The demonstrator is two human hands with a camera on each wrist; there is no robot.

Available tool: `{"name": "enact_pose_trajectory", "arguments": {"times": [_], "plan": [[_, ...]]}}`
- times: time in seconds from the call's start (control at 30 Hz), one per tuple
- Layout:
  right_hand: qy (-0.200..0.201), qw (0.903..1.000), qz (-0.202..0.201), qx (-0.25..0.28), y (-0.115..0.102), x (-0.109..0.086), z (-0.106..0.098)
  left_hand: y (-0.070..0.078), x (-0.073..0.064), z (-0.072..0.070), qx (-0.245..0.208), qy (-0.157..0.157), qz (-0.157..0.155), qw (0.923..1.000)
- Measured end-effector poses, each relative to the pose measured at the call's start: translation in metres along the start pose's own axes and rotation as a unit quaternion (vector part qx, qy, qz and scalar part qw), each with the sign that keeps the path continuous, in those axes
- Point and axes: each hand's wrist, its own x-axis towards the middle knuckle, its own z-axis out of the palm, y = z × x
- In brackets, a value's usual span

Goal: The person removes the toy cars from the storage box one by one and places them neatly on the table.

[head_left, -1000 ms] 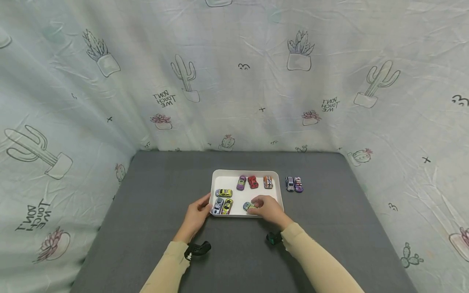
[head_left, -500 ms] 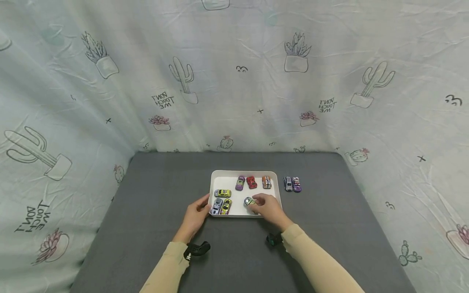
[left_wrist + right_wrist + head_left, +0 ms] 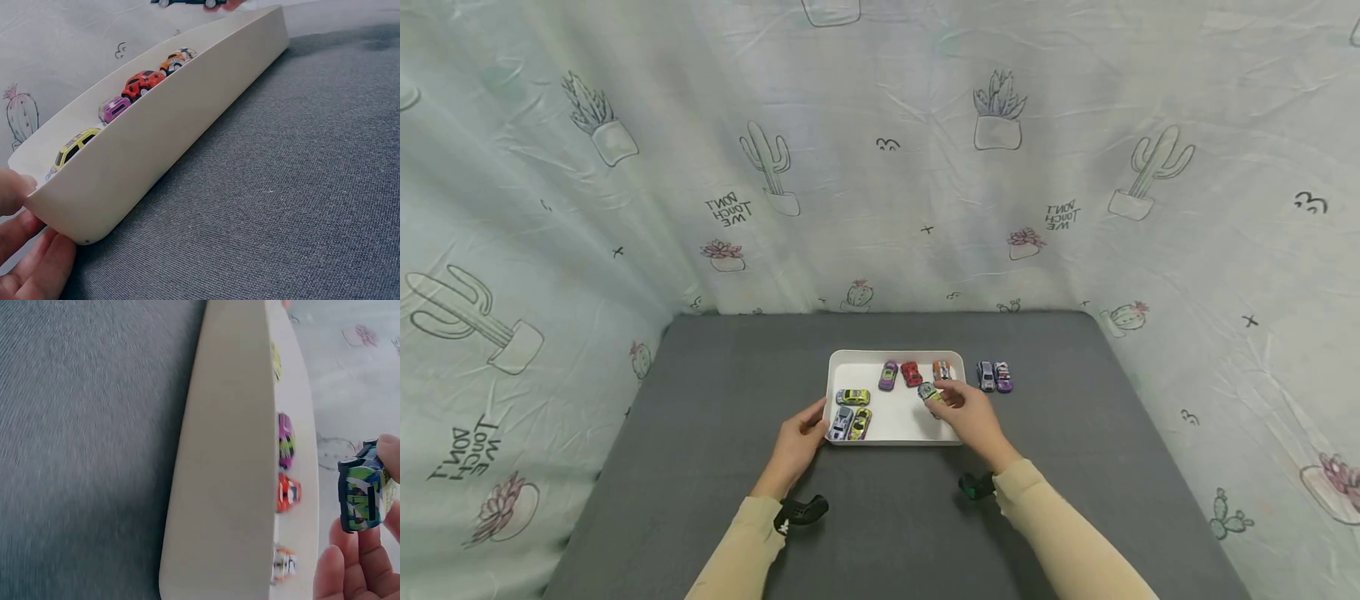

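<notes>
My right hand [image 3: 974, 417] pinches a green-and-white toy car [image 3: 362, 494] between thumb and fingers, raised above the right part of the white tray [image 3: 895, 440]. At the tray's near left corner, my left hand [image 3: 797, 443] grips the wall; its thumb lies at the rim and its fingers touch the outside. Inside the tray, a purple car [image 3: 888, 375], a red car [image 3: 912, 373] and an orange car [image 3: 942, 369] stand along the far side. A yellow car [image 3: 853, 397] lies sideways at the left, above a silver car [image 3: 841, 423] and a yellow-black car [image 3: 860, 423].
Right of the tray, a silver-grey car [image 3: 986, 376] and a purple-and-white car [image 3: 1003, 377] stand side by side on the grey tabletop [image 3: 737, 367]. A patterned curtain [image 3: 880, 167] closes off the back and both sides.
My right hand has lifted the green-and-white car from the tray's near side and carried it up, away and slightly right. My left hand keeps its grip on the tray.
</notes>
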Motion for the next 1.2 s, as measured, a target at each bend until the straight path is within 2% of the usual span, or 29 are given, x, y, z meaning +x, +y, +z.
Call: {"name": "enact_pose_trajectory", "arguments": {"times": [0.37,0.7,0.93,1.2], "plan": [[0.061,0.9976,0.020,0.027,0.019,0.000,-0.038,-0.002,0.000,-0.001,-0.001,-0.004,0.007,1.0000],[0.121,0.9916,0.045,0.011,0.046,0.004,-0.077,0.000,-0.002,-0.001,-0.005,-0.011,0.007,0.9999],[0.165,0.9841,0.060,0.024,0.067,0.011,-0.087,0.002,-0.001,-0.001,-0.006,-0.011,0.006,0.9999],[0.172,0.9789,0.107,0.028,0.075,0.020,-0.095,0.001,-0.001,0.001,0.002,-0.004,-0.002,1.0000]]}}
